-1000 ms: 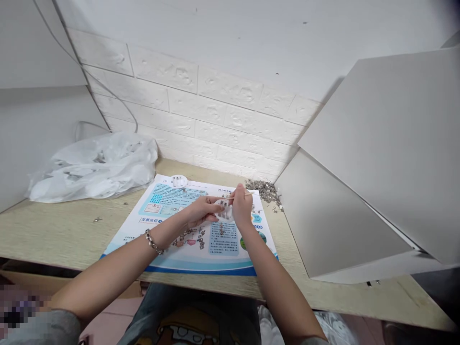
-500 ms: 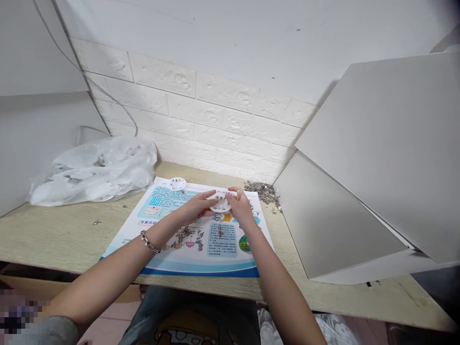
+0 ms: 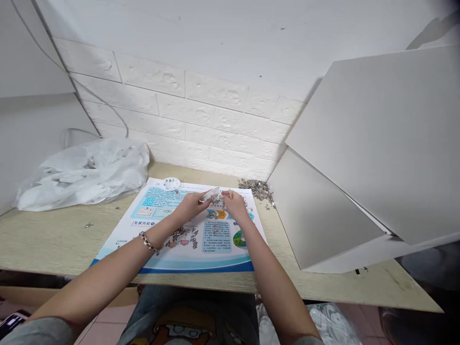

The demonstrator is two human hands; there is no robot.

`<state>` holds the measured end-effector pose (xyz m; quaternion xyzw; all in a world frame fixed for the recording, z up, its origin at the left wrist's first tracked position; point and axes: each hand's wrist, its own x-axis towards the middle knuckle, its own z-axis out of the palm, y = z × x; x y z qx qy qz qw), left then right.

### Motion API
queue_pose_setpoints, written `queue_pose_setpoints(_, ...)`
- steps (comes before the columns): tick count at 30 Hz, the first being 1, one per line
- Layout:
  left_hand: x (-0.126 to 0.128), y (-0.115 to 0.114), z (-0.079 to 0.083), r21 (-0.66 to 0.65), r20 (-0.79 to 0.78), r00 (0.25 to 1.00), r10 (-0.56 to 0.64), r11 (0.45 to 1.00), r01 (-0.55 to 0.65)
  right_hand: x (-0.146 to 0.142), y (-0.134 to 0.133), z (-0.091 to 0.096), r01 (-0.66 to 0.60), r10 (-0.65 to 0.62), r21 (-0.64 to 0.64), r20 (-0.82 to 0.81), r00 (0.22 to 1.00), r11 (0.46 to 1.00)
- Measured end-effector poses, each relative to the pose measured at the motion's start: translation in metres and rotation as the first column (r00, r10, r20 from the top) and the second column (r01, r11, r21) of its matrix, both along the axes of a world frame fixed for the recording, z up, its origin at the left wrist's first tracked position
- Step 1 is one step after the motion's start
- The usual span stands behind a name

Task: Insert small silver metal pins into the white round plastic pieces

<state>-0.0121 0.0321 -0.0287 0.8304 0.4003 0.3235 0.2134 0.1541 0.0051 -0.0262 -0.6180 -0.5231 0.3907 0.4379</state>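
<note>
My left hand (image 3: 189,207) and my right hand (image 3: 234,205) meet over a blue printed sheet (image 3: 158,239) on the wooden desk. Between their fingertips they hold a small white round plastic disc (image 3: 210,194), tilted edge-on. My left wrist wears a metal bracelet (image 3: 146,242). A thin stick seen earlier in my right hand is too small to make out. Small metal parts (image 3: 185,235) lie loose on the sheet under my forearms.
A second white disc (image 3: 171,183) lies at the sheet's far edge. A heap of small metal parts (image 3: 259,189) sits against the brick wall. A crumpled white plastic bag (image 3: 82,171) lies left. Large grey boards (image 3: 359,158) lean at the right.
The disc has gone from facing me, to lying flat, to tilted edge-on, and both hands have shifted slightly farther from me. The view has swung a little to the right.
</note>
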Motion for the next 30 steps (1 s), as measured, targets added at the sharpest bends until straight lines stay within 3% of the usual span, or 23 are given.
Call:
queue_pose_setpoints(2, 0.001, 0.001, 0.0, 0.01, 0.016, 1.0, 0.002, 1.0, -0.002, 0.0, -0.001, -0.001, -0.072, 0.073, -0.01, 0.145, 0.987, 0.997)
queue_pose_setpoints(5, 0.001, 0.0, 0.001, 0.005, 0.042, 0.998, -0.039, 0.999, 0.039, -0.003, 0.0, -0.003, -0.131, 0.123, 0.026, 0.194, 0.973, 0.991)
queue_pose_setpoints(12, 0.004, -0.003, -0.001, -0.029, 0.149, 0.988, -0.033, 0.999, 0.037, -0.009, 0.001, -0.008, -0.077, 0.064, 0.064, 0.191, 0.98, 0.995)
queue_pose_setpoints(14, 0.004, -0.003, 0.001, -0.037, 0.165, 0.986, 0.02, 0.999, -0.014, -0.011, -0.001, -0.006, -0.052, 0.036, 0.086, 0.185, 0.982, 0.995)
queue_pose_setpoints(17, 0.001, 0.0, 0.007, -0.071, 0.176, 0.966, 0.191, 0.981, -0.181, -0.013, -0.004, -0.003, -0.039, 0.023, 0.094, 0.166, 0.986, 0.995)
queue_pose_setpoints(19, -0.002, 0.003, 0.011, -0.242, 0.29, 0.923, 0.255, 0.952, -0.187, -0.013, -0.005, -0.001, -0.065, 0.057, 0.078, 0.099, 0.993, 0.995)
queue_pose_setpoints(21, -0.004, 0.006, 0.014, -0.525, 0.476, 0.834, 0.281, 0.851, 0.013, -0.013, -0.005, 0.001, -0.148, 0.149, 0.019, -0.049, 0.988, 0.989)
queue_pose_setpoints(22, -0.005, 0.007, 0.014, -0.64, 0.557, 0.769, 0.315, 0.753, 0.155, -0.013, -0.005, 0.002, -0.209, 0.204, -0.023, -0.133, 0.97, 0.978)
queue_pose_setpoints(24, -0.006, 0.009, 0.015, -0.756, 0.625, 0.655, 0.426, 0.538, 0.372, -0.01, -0.006, 0.003, -0.329, 0.293, -0.101, -0.265, 0.919, 0.939)
queue_pose_setpoints(26, -0.008, 0.01, 0.014, -0.799, 0.601, 0.625, 0.499, 0.388, 0.458, -0.007, -0.006, 0.004, -0.396, 0.338, -0.143, -0.316, 0.887, 0.907)
queue_pose_setpoints(28, -0.009, 0.01, 0.013, -0.814, 0.579, 0.644, 0.499, 0.305, 0.495, -0.003, -0.006, 0.006, -0.445, 0.374, -0.163, -0.338, 0.864, 0.881)
queue_pose_setpoints(30, -0.01, 0.009, 0.013, -0.807, 0.587, 0.657, 0.474, 0.27, 0.526, -0.001, -0.006, 0.007, -0.505, 0.422, -0.174, -0.361, 0.832, 0.846)
